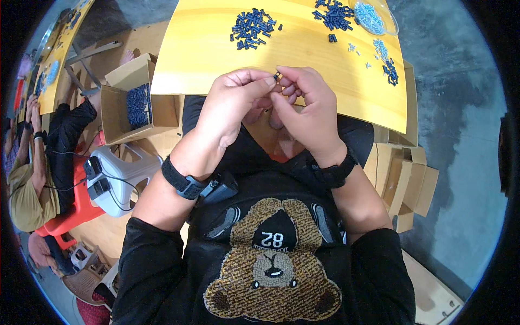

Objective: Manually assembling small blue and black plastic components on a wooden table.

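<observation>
Black and small, a piece [277,76] sits pinched between the thumb and forefinger of my left hand [233,97], upper centre of the frame, by the near edge of a yellow desk [206,59]. My right hand [314,105] curls in from the right, fingertips beside the piece; with so little of it showing, I cannot tell whether they grip it too. One heap of dark parts [252,30] lies at top centre, a second heap [337,17] at upper right, near a clear dish [397,25] of pale blue screws [369,18]. At left, an open cardboard box [115,122] holds more dark pieces [139,105], and a person [33,200] sits at the frame's far left.
</observation>
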A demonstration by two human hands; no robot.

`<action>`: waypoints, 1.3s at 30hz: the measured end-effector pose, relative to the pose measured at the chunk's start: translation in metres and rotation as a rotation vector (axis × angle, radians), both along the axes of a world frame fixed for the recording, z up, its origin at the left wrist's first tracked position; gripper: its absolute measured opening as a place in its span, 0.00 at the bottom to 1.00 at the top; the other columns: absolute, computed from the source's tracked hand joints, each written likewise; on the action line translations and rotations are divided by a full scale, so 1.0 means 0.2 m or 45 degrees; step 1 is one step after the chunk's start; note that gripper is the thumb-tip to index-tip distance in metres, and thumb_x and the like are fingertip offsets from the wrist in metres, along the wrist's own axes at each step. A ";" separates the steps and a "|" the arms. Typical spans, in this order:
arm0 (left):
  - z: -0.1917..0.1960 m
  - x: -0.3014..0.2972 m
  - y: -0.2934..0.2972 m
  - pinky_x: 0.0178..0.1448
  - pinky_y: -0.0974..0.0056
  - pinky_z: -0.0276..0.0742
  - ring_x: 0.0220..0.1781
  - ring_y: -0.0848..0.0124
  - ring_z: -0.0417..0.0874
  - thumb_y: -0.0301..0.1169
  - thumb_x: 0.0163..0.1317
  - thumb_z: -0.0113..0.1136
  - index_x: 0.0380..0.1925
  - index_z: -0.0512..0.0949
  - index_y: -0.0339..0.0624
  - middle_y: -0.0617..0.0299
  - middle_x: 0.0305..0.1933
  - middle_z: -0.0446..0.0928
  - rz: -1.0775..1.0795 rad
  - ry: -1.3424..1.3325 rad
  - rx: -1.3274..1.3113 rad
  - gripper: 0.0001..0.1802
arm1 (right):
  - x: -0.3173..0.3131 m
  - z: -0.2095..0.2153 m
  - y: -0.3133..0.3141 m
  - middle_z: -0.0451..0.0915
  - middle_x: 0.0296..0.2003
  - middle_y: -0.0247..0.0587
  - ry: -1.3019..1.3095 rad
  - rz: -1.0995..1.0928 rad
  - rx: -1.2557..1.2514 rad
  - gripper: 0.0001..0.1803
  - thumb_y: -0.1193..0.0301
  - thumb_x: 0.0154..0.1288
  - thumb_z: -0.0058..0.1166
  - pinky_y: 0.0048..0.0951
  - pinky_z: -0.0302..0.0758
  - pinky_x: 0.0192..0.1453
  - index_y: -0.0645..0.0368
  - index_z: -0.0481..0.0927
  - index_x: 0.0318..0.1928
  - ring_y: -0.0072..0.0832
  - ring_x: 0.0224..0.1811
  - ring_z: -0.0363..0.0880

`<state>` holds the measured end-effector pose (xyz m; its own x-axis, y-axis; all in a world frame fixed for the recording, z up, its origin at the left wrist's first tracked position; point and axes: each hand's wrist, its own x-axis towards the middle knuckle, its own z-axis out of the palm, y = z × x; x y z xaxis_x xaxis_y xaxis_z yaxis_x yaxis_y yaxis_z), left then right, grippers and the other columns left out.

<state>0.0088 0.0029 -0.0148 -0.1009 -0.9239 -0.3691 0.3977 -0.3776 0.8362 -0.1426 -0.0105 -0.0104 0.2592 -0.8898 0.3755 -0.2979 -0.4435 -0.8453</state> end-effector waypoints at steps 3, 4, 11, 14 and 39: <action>0.01 -0.01 0.01 0.43 0.69 0.77 0.37 0.73 0.81 0.29 0.63 0.55 0.37 0.79 0.38 0.59 0.37 0.81 -0.003 0.048 0.087 0.08 | 0.00 0.01 0.02 0.74 0.30 0.44 0.096 -0.007 -0.039 0.15 0.79 0.49 0.59 0.27 0.74 0.31 0.65 0.76 0.41 0.32 0.29 0.76; 0.01 -0.01 0.02 0.44 0.68 0.77 0.38 0.72 0.82 0.29 0.63 0.55 0.37 0.79 0.38 0.58 0.38 0.81 -0.016 0.068 0.108 0.08 | 0.00 0.01 0.02 0.74 0.31 0.45 0.110 -0.019 -0.025 0.16 0.79 0.48 0.59 0.29 0.75 0.32 0.64 0.76 0.41 0.34 0.30 0.76; 0.01 -0.04 0.04 0.45 0.67 0.78 0.38 0.71 0.82 0.28 0.62 0.55 0.37 0.79 0.38 0.58 0.38 0.81 0.006 0.130 0.135 0.07 | -0.02 -0.04 0.01 0.74 0.29 0.46 0.194 -0.042 -0.201 0.14 0.78 0.46 0.59 0.35 0.73 0.37 0.63 0.76 0.38 0.41 0.31 0.75; 0.00 -0.05 0.05 0.44 0.68 0.78 0.36 0.72 0.82 0.28 0.62 0.54 0.36 0.79 0.39 0.60 0.36 0.81 -0.021 0.084 0.107 0.07 | -0.03 -0.03 0.01 0.74 0.29 0.47 0.307 -0.045 -0.310 0.14 0.77 0.45 0.59 0.37 0.72 0.37 0.63 0.75 0.36 0.43 0.32 0.74; 0.01 -0.14 0.13 0.44 0.69 0.78 0.38 0.74 0.81 0.29 0.64 0.52 0.38 0.78 0.41 0.61 0.38 0.81 -0.081 0.140 0.134 0.08 | -0.10 -0.03 0.12 0.75 0.29 0.46 0.161 -0.077 -0.021 0.12 0.76 0.46 0.58 0.35 0.74 0.37 0.63 0.77 0.35 0.41 0.32 0.76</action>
<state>-0.0186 0.0291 -0.0132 -0.2030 -0.8713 -0.4468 0.4574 -0.4878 0.7435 -0.1634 0.0139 -0.0165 0.2515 -0.8993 0.3577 -0.4282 -0.4349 -0.7922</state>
